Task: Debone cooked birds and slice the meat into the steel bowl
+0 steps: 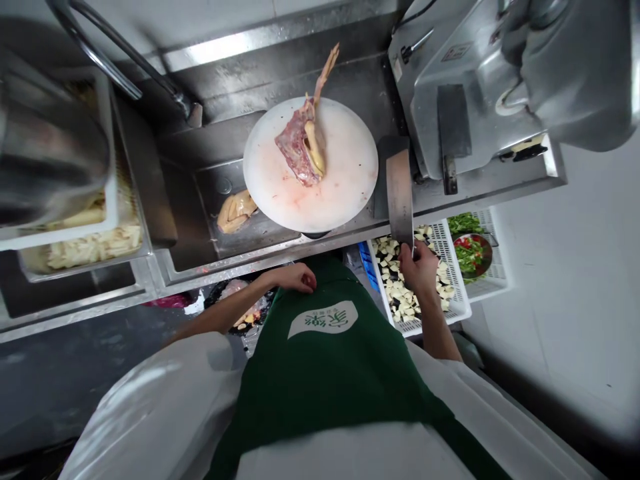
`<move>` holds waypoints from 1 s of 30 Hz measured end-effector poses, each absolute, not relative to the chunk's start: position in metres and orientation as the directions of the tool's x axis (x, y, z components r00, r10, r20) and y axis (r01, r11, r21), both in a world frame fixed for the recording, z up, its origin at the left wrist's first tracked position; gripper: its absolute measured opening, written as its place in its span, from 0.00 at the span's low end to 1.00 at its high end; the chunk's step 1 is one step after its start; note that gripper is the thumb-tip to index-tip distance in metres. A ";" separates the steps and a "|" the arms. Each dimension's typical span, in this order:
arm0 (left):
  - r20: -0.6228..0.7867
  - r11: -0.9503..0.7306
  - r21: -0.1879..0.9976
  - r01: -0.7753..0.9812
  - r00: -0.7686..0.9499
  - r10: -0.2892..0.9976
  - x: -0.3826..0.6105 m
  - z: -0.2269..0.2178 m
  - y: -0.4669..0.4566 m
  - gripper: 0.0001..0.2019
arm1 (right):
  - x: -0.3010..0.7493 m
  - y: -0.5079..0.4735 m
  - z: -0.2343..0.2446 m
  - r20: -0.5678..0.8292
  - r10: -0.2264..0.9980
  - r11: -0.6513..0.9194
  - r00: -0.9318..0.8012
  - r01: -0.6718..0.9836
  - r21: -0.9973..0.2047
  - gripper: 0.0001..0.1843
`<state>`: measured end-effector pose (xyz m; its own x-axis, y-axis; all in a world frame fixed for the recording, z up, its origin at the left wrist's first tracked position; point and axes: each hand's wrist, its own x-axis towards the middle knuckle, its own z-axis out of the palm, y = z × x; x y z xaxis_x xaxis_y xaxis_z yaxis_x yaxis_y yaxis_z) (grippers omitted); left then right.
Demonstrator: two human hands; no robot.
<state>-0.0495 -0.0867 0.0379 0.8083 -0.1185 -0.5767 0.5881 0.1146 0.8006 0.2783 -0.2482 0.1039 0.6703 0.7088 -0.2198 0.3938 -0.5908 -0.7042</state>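
Cleaver [400, 187]: broad steel blade, flat side shown, tip pointed away from the person; handle gripped in the right hand [419, 267]; held just right of the board, above the counter's front edge.
Carcass [300, 143]: raw poultry, opened up, red-pink inside, yellow skin; laid on the board's far half, one leg stuck out past the rim.
Board [330, 193]: round, white, smeared pink; set partly over the sink.

Steel counter [360, 80] bears a round white board [340, 177] and slicer [465, 80].
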 end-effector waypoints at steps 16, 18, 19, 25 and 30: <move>-0.464 -0.122 0.886 0.448 0.845 -0.266 0.118 0.014 -0.128 0.08 | 0.300 -0.283 0.088 -0.278 0.616 -0.666 0.737 0.298 -0.684 0.20; -0.516 -0.128 0.854 0.504 0.794 -0.322 0.121 0.011 -0.134 0.09 | 0.301 -0.287 0.087 -0.281 0.598 -0.675 0.751 0.282 -0.682 0.20; -0.536 -0.139 0.842 0.522 0.779 -0.325 0.121 0.010 -0.136 0.09 | 0.301 -0.288 0.087 -0.284 0.590 -0.680 0.756 0.276 -0.680 0.20; -0.516 -0.174 0.853 0.492 0.843 -0.151 0.113 0.018 -0.141 0.04 | 0.306 -0.269 0.088 -0.323 0.637 -0.664 0.700 0.285 -0.691 0.19; -0.634 0.400 0.767 0.501 0.685 0.359 -0.004 0.031 -0.120 0.13 | 0.314 -0.228 0.086 -0.291 0.775 -0.574 0.561 0.431 -0.696 0.18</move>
<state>-0.0044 -0.1197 0.0309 0.6850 0.3585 -0.6342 0.5013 0.3997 0.7674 0.3137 -0.2277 0.0861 0.5611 0.7748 -0.2912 0.4315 -0.5740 -0.6960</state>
